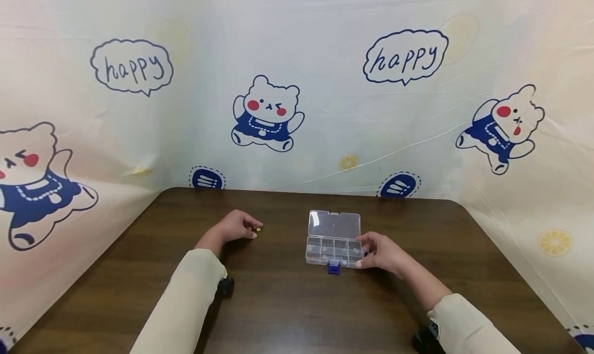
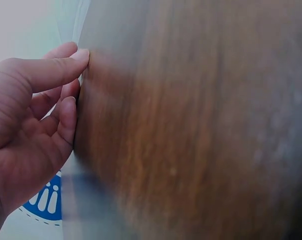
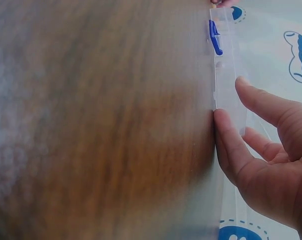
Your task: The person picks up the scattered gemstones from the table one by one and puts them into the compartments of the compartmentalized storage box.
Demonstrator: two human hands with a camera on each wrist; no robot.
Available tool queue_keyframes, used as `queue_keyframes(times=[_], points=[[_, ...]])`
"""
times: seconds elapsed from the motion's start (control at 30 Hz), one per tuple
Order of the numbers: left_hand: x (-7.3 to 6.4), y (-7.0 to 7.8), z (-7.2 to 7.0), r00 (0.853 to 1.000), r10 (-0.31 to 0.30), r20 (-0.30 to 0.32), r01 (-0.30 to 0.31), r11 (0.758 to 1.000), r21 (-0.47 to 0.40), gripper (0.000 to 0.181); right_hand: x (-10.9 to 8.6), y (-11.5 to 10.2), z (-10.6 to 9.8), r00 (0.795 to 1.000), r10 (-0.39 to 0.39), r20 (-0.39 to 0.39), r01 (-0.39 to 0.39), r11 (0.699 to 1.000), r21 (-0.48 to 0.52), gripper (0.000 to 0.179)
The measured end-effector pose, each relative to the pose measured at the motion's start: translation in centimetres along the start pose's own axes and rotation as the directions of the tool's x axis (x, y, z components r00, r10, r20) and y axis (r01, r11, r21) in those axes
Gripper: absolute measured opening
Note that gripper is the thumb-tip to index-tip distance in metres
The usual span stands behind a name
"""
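Note:
A clear plastic compartment box (image 1: 334, 253) with a blue latch (image 1: 333, 267) lies on the table, its lid (image 1: 335, 224) raised at the back. Small pale bits show in some compartments; they are too small to identify. My right hand (image 1: 383, 253) holds the box's right end, thumb at the front corner and fingers farther back. Something purplish shows beside that palm, mostly hidden. Left of the box, my left hand (image 1: 237, 225) pinches a tiny yellow piece (image 1: 259, 229) at the tabletop. In the left wrist view, the left hand's fingertips (image 2: 83, 54) meet at the table surface.
The brown wooden table (image 1: 287, 312) reaches back to a pale cloth wall (image 1: 325, 127) printed with bears and lettering. Cloth also hangs along both sides. A dark band (image 1: 226, 287) sits at the left wrist.

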State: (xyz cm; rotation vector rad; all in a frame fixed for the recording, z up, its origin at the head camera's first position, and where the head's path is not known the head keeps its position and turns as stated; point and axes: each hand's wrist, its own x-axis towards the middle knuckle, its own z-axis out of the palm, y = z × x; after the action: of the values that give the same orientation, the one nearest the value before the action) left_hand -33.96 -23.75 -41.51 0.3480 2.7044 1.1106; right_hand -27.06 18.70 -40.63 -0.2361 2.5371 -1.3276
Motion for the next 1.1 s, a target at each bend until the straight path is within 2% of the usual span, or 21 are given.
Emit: queue_keyframes(times=[0.3, 0.53, 0.77, 1.1], points=[[0.20, 0.34, 0.07, 1.000, -0.001, 0.020, 0.000, 0.999, 0.044, 0.024, 0.01, 0.00, -0.23, 1.000, -0.009, -0.001, 0.009, 1.000, -0.002, 0.067], [0.25, 0.50, 0.14, 1.000, -0.007, 0.005, 0.007, 0.999, 0.046, 0.022, -0.03, -0.11, -0.26, 1.000, -0.001, 0.002, 0.001, 1.000, -0.002, 0.066], [0.39, 0.48, 0.19, 1.000, 0.017, 0.004, -0.018, 0.998, 0.065, 0.020, -0.07, -0.16, -0.30, 1.000, 0.005, 0.004, -0.005, 1.000, -0.002, 0.067], [0.66, 0.64, 0.53, 1.000, 0.000, 0.008, -0.001, 0.998, 0.063, 0.015, 0.10, 0.03, -0.19, 1.000, 0.002, 0.008, -0.002, 1.000, 0.001, 0.066]])
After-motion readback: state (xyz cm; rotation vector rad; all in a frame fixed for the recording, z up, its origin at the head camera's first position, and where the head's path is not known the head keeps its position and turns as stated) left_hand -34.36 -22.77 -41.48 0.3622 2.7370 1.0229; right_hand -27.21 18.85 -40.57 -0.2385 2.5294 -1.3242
